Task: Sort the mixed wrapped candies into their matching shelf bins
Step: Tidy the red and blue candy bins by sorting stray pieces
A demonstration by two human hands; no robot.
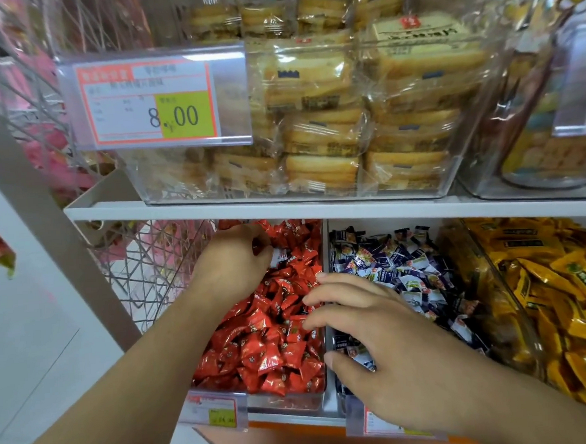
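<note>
A clear bin on the lower shelf is full of red wrapped candies. To its right, a second bin holds dark blue and white wrapped candies. My left hand reaches deep into the red bin, its fingers pinched on a white-wrapped candy lying among the red ones. My right hand hovers over the divider between the two bins, fingers spread, with its fingertips touching the red candies and nothing held.
A third bin with yellow wrapped candies stands at the right. The white shelf board above carries a clear box of packaged biscuits with a price tag. A wire basket stands at the left.
</note>
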